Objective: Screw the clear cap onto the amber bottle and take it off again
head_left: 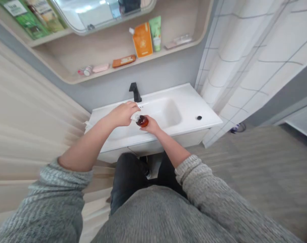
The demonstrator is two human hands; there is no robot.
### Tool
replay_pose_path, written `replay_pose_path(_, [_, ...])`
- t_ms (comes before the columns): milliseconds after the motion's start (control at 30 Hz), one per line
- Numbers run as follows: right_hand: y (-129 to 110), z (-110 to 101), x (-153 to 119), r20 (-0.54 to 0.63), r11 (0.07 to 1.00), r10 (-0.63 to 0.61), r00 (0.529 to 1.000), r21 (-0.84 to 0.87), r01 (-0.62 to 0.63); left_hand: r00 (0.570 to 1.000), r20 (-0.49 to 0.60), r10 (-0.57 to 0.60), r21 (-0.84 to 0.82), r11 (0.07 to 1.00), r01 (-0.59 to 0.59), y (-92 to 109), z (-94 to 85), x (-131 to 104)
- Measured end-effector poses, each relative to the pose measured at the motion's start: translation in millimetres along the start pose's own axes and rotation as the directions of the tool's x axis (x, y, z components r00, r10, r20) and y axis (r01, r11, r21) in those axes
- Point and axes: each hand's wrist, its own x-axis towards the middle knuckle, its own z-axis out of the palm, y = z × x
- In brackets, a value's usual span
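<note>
Over the white washbasin point(175, 116), my right hand point(151, 125) is closed around a small amber bottle point(142, 121), which is tilted with its neck to the left. My left hand point(125, 114) has its fingers bent over a crumpled white piece that looks like tissue point(135, 117), right at the bottle's neck. The neck itself is partly covered by this white piece. Just behind my left hand stands the black faucet point(135, 92).
A small black round piece point(199, 117) lies on the basin's right ledge. Above, a wall shelf point(168, 52) carries an orange pouch point(143, 40), a green tube point(156, 33) and a flat orange packet point(124, 61). A pale curtain point(29, 111) hangs close on the left.
</note>
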Motion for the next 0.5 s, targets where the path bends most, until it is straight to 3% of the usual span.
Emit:
replay_pose_path(100, [-2,0,-1,0.017,0.999,0.003,1.0,0.035,-0.004,0.97,-0.193,-0.149,-0.256,0.962,0.097,-22,23.3,-24])
replay_pose_path(133, [-1,0,-1,0.022,0.999,0.012,1.0,0.043,-0.012,0.937,-0.257,-0.236,-0.36,0.923,0.134,-31,36.3,-34])
replay_pose_path(200, [0,0,-1,0.035,0.998,0.03,0.999,0.047,-0.031,0.818,-0.361,-0.448,-0.591,0.789,0.171,-46,67.7,-54])
replay_pose_path(267, [3,0,-1,0.047,0.998,0.041,0.998,0.045,-0.043,0.702,-0.393,-0.594,-0.768,0.632,0.104,-58,101.3,-70])
replay_pose_path(333, [5,0,-1,0.056,0.997,0.047,0.997,0.052,-0.05,0.603,-0.397,-0.692,-0.842,0.536,0.061,-65,130.8,-82])
replay_pose_path(400, [5,-2,-1,0.061,0.996,0.065,0.996,0.063,-0.069,0.547,-0.383,-0.745,-0.86,0.503,0.083,-68,153.0,-88])
replay_pose_path(500, [1,-5,-2,0.04,0.992,0.115,0.993,0.056,-0.117,0.507,-0.358,-0.784,-0.868,0.48,0.129,-67,174.7,-91])
